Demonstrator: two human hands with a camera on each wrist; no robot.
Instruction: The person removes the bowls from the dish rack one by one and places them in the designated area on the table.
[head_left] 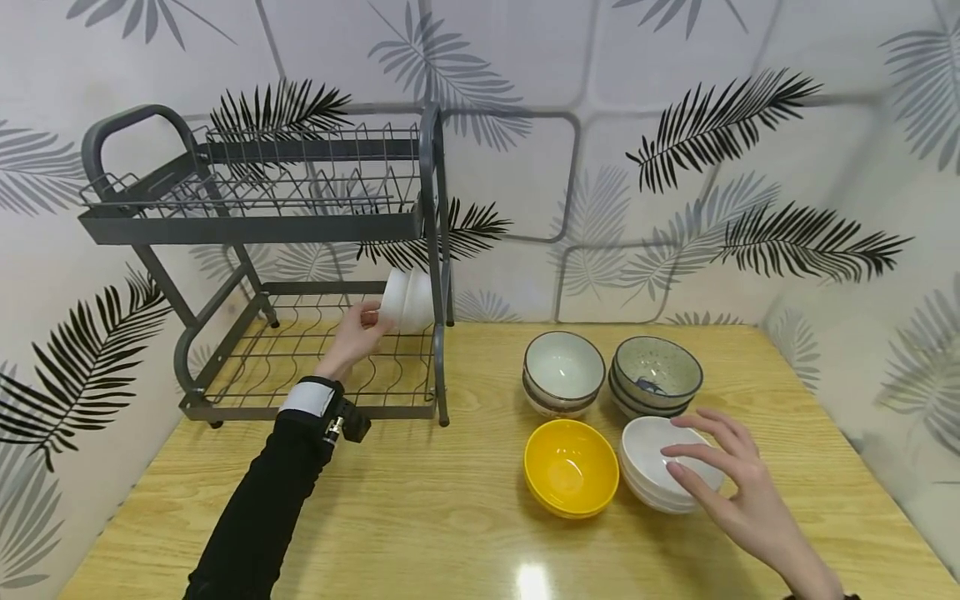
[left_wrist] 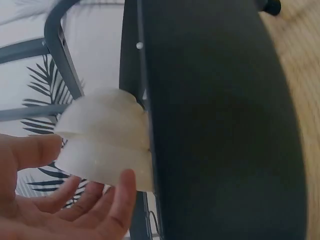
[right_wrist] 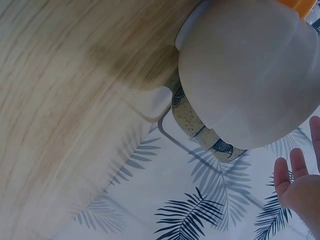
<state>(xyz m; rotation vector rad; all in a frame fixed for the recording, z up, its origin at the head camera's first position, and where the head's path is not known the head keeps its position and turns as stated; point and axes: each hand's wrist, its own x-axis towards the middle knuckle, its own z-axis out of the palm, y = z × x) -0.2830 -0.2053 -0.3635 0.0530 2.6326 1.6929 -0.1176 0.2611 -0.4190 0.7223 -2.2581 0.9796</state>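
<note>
**Bowls being racked: left hand at the lower shelf, right hand over the white stack**

Bowls (head_left: pixel 407 300), two white ones nested and lying on their side, rest on the lower shelf of the grey dish rack (head_left: pixel 262 225), against its right post. The left hand (head_left: pixel 354 337) is at their rim; in the left wrist view its fingers (left_wrist: pixel 117 200) lie nearly straight and relaxed under the bowls, touching or just shy of them, with no closed grip to be seen. The step in hand appears to be the seating of this pair in the rack.

On the wooden table (head_left: pixel 420 517) stand a yellow bowl (head_left: pixel 571 467), a stack of white bowls (head_left: pixel 663 465), a white-lined stack (head_left: pixel 563 373) and a speckled stack (head_left: pixel 657 377). The right hand (head_left: pixel 731 483) hovers over the white stack, fingers spread and gently bent, holding nothing.

The next move probably calls for the right hand to lower onto the rim of the top white bowl and lift that one clear of the stack.
</note>
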